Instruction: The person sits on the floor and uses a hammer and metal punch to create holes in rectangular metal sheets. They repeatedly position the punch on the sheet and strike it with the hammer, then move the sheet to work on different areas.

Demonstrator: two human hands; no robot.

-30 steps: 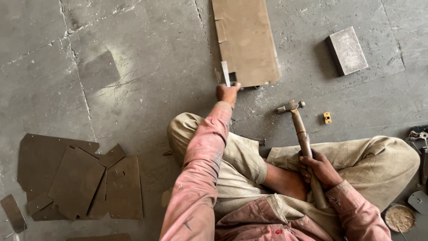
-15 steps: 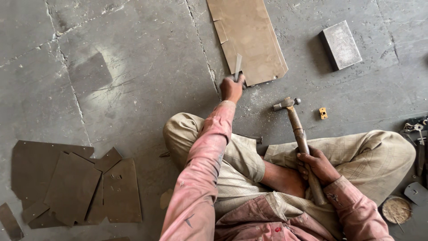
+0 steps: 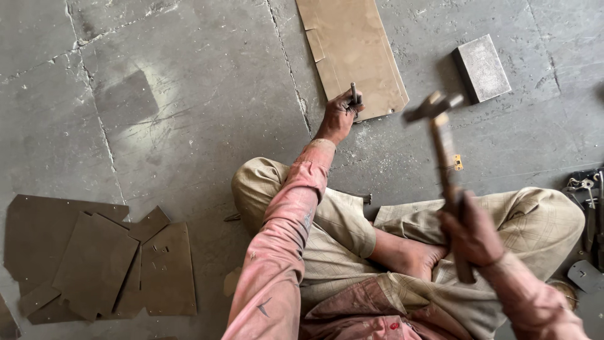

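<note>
I sit cross-legged on a concrete floor. My left hand (image 3: 338, 115) grips a thin metal punch (image 3: 353, 94) held upright at the near edge of a long brown metal sheet (image 3: 352, 50). My right hand (image 3: 470, 234) holds the wooden handle of a hammer (image 3: 440, 135), raised and blurred, its head right of the punch and above the floor. Pink sleeves cover both arms.
A grey rectangular metal block (image 3: 482, 67) lies at the upper right. A small yellow piece (image 3: 457, 162) rests by the hammer. Several cut brown sheet pieces (image 3: 94, 261) are stacked at the lower left. Metal tools (image 3: 588, 195) lie at the right edge.
The hammer has swung up and forward, now blurred with its head nearer the punch. The left hand keeps the punch on the sheet's edge. The view has shifted slightly.
</note>
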